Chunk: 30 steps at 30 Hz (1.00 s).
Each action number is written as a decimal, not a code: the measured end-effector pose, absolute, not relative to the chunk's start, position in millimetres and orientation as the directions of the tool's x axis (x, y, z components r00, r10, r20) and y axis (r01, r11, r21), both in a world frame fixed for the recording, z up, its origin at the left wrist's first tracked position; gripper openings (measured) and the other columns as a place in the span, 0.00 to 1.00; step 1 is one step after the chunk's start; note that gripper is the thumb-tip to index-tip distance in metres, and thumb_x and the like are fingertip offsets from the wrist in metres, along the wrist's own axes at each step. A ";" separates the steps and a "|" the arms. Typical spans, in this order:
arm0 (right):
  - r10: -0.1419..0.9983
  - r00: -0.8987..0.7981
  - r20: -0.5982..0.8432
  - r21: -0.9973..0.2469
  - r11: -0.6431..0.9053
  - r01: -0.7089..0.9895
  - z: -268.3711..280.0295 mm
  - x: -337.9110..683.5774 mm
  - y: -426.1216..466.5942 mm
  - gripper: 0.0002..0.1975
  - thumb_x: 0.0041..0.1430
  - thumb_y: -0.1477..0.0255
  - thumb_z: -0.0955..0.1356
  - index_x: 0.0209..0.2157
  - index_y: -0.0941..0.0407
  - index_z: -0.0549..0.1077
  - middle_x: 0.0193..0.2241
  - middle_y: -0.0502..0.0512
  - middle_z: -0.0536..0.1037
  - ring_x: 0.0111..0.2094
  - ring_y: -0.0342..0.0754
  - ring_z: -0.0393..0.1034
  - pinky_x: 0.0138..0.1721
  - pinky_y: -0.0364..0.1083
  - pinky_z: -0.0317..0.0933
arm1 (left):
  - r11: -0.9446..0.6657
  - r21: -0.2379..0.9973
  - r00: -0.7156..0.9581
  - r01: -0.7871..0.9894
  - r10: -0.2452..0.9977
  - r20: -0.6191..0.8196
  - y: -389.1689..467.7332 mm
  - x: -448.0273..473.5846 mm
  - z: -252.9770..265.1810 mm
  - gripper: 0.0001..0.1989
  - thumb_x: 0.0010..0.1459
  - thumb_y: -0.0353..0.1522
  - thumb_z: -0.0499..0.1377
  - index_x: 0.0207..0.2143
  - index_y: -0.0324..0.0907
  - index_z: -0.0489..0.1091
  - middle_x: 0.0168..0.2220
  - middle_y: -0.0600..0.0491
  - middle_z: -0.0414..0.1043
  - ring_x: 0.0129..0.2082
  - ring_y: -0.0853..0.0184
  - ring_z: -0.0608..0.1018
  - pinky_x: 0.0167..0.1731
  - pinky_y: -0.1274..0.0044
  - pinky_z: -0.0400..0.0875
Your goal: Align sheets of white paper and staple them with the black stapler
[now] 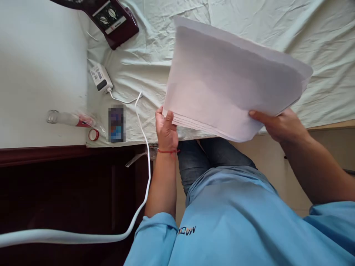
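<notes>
A stack of large white paper sheets (227, 77) is held up over the cloth-covered table, its edges fanned slightly along the near left side. My left hand (166, 129) pinches the near left corner, thumb on top and fingers underneath. On the right, my right hand (283, 123) grips the near right edge, with its thumb lying on the top sheet and the other fingers hidden below. The sheets bend a little between the two hands, and their far edge curls.
Pale green cloth (149, 74) covers the table. To the left are a clear bottle (66, 118), a red tape roll (93, 135), a blurred-out rectangular item (116, 123) and a white power adapter (100, 77). A white cable (145, 147) runs past my left arm. Farther back stands a dark red device (116, 22).
</notes>
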State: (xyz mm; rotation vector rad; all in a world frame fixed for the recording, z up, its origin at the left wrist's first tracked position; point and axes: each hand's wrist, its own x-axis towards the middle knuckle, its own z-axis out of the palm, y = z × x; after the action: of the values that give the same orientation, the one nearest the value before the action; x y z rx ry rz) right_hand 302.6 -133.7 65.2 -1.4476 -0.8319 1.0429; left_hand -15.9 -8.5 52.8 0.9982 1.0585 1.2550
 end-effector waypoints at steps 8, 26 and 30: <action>0.933 0.343 0.106 -0.972 0.024 0.234 116.8 327.5 -80.6 0.15 0.58 0.58 0.82 0.46 0.39 0.83 0.54 0.46 0.85 0.65 0.62 0.74 0.67 0.57 0.74 | -0.198 0.980 0.083 -0.005 0.977 0.198 46.3 -31.9 51.7 0.33 0.43 0.47 0.82 0.49 0.45 0.79 0.47 0.49 0.82 0.57 0.56 0.82 0.64 0.64 0.77; 0.978 0.178 0.106 -0.994 0.101 0.040 73.2 334.7 -66.3 0.21 0.45 0.57 0.87 0.36 0.50 0.83 0.44 0.52 0.87 0.57 0.59 0.78 0.64 0.59 0.75 | -0.110 0.992 0.176 0.056 0.979 0.098 37.5 -35.9 38.9 0.37 0.37 0.50 0.82 0.47 0.44 0.81 0.43 0.49 0.85 0.51 0.56 0.85 0.59 0.65 0.80; 0.985 0.142 0.097 -0.995 0.092 0.041 70.7 341.7 -62.4 0.22 0.46 0.62 0.87 0.40 0.52 0.83 0.48 0.51 0.86 0.56 0.55 0.78 0.64 0.52 0.73 | -0.062 0.974 0.219 0.220 0.976 0.013 37.0 -42.0 33.5 0.36 0.42 0.47 0.79 0.52 0.43 0.80 0.44 0.47 0.86 0.53 0.52 0.85 0.61 0.62 0.79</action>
State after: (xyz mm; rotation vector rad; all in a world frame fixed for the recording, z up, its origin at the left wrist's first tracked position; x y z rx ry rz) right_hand 341.7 -62.4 70.7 -1.2285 -1.1699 1.0174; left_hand -42.0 37.0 33.5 1.4974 1.1862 0.9560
